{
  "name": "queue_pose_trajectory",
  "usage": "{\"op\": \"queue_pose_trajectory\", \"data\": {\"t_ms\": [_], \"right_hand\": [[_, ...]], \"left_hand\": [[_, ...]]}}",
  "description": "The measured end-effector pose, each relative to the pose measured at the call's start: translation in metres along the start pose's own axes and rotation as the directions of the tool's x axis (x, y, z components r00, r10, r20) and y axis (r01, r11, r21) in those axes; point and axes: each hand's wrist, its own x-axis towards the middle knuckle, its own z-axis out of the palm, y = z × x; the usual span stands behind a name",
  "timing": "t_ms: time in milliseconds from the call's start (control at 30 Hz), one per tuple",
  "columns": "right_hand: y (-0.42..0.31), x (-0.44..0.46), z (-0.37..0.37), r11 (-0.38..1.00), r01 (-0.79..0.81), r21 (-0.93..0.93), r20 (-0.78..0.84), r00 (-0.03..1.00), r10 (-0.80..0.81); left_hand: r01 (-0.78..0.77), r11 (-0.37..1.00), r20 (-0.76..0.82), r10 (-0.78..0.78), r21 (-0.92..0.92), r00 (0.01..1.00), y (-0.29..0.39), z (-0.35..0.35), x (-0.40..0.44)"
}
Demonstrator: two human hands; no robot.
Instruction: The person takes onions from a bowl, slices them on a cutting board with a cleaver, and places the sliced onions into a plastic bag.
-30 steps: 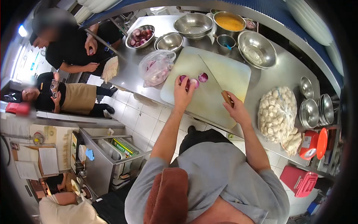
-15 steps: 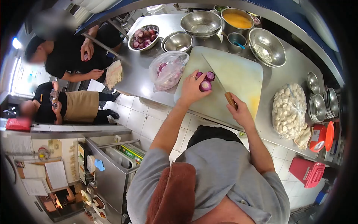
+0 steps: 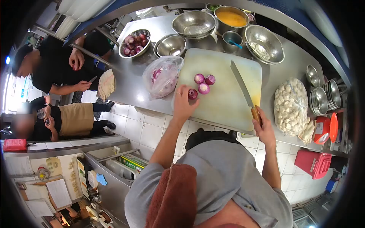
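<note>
At the left edge of the white cutting board (image 3: 224, 106), my left hand (image 3: 183, 103) has its thumb and fingers curled around a red onion (image 3: 192, 94). Three more red onions (image 3: 204, 88) sit in a cluster on the board just beyond it. My right hand (image 3: 265, 129) grips the wooden handle of a long kitchen knife (image 3: 242, 83). Its blade points away from me over the right half of the board, apart from the onions. Left of the board lies a clear plastic bag (image 3: 165, 81) with red onion pieces inside.
A perforated bowl (image 3: 122, 48) of red onions, several steel bowls (image 3: 194, 24) and a pot of orange liquid (image 3: 231, 18) stand along the back. A bag of garlic (image 3: 291, 106) sits at right. Two people (image 3: 78, 117) stand at left, one holding a knife.
My left hand has moved left off the clustered onions and is now around another onion. My right hand has carried the knife to the right, away from the onions.
</note>
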Motion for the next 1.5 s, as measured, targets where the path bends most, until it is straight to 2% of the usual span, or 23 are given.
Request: {"op": "queue_pose_trajectory", "data": {"t_ms": [33,67,100,167,233,300,333,433,533,600,633,700,733,767,833,867,1000,1100,1167,1200,1267,1367,1500], "right_hand": [[-0.010,0.000,0.001,0.999,0.022,-0.043,0.016,1.000,-0.021],[-0.026,0.000,-0.005,0.988,-0.100,-0.115,0.101,0.989,0.112],[-0.025,0.003,-0.004,0.989,-0.093,-0.117,0.111,0.988,0.106],[-0.018,0.013,-0.004,0.982,0.056,-0.181,0.138,0.990,-0.031],[-0.020,0.022,-0.008,0.978,0.078,-0.192,0.146,0.988,-0.050],[-0.025,0.027,-0.013,0.974,-0.059,-0.217,0.205,0.973,0.105],[-0.030,0.029,-0.017,0.982,-0.102,-0.159,0.231,0.963,0.138],[0.004,0.041,-0.019,0.995,0.041,-0.087,0.153,0.988,-0.027],[0.023,0.059,-0.020,0.935,0.284,-0.214,0.152,0.955,-0.256],[0.012,0.057,-0.025,0.983,0.066,-0.169,0.139,0.989,-0.043],[0.008,0.057,-0.025,0.983,0.090,-0.158,0.138,0.988,-0.068],[0.003,0.056,-0.020,0.972,0.204,-0.113,0.119,0.974,-0.190],[0.009,0.060,-0.014,0.868,0.443,-0.224,0.062,0.895,-0.441],[0.011,0.061,-0.010,0.858,0.469,-0.208,0.073,0.882,-0.465],[0.003,0.060,-0.008,0.943,0.209,-0.259,0.098,0.977,-0.190],[0.013,0.062,-0.004,0.923,0.257,-0.286,0.067,0.966,-0.248],[0.019,0.061,-0.001,0.891,0.242,-0.385,0.055,0.969,-0.240],[0.032,0.065,0.003,0.888,0.229,-0.400,0.047,0.972,-0.229],[0.055,0.070,0.009,0.767,0.379,-0.517,-0.014,0.893,-0.450],[0.053,0.071,0.009,0.769,0.377,-0.516,-0.018,0.893,-0.449],[0.045,0.072,0.007,0.948,0.190,-0.256,0.079,0.981,-0.175],[0.029,0.070,-0.002,0.992,0.087,-0.095,0.056,0.995,-0.081],[0.013,0.052,-0.019,0.980,0.107,-0.166,0.061,0.993,-0.098]], "left_hand": [[0.015,0.998,0.039,-0.012,-0.066,0.999,-0.002,0.004,-0.005],[0.036,0.991,0.080,-0.026,-0.130,0.996,-0.006,0.007,-0.010],[0.043,0.991,0.074,-0.035,-0.123,0.997,-0.005,0.006,-0.013],[0.086,0.975,-0.015,-0.091,-0.204,0.996,-0.003,0.008,-0.015],[0.090,0.972,-0.043,-0.101,-0.215,0.994,0.013,0.001,-0.020],[0.090,0.971,-0.067,-0.107,-0.220,0.992,0.035,-0.005,-0.020],[0.040,0.962,-0.003,-0.042,-0.269,0.999,0.054,-0.003,-0.019],[0.006,0.967,0.231,0.055,-0.254,0.971,0.099,0.019,-0.010],[-0.021,0.975,0.220,0.071,-0.219,0.973,0.106,0.070,-0.009],[-0.019,0.979,0.165,0.053,-0.204,0.985,0.112,0.087,-0.010],[0.023,0.965,0.196,0.029,-0.262,0.980,0.113,0.090,-0.008],[0.059,0.953,0.218,0.007,-0.296,0.976,0.114,0.094,-0.008],[0.044,0.950,0.224,0.028,-0.310,0.974,0.113,0.096,-0.006],[0.036,0.945,0.232,0.043,-0.325,0.972,0.111,0.095,-0.009],[0.013,0.944,0.215,0.061,-0.330,0.975,0.113,0.088,-0.008],[0.000,0.932,0.220,0.085,-0.364,0.972,0.114,0.086,-0.006],[-0.005,0.920,0.133,0.062,-0.393,0.989,0.116,0.087,-0.003],[0.024,0.894,0.191,0.070,-0.448,0.979,0.116,0.078,0.000],[0.027,0.846,0.176,0.080,-0.533,0.981,0.114,0.079,0.000],[0.025,0.846,0.178,0.084,-0.533,0.980,0.112,0.081,0.002],[0.011,0.749,0.205,0.166,-0.662,0.965,0.108,0.087,0.004],[0.036,0.683,0.271,0.240,-0.730,0.932,0.109,0.092,0.012],[0.034,0.695,0.255,0.217,-0.718,0.942,0.116,0.085,0.012]]}}
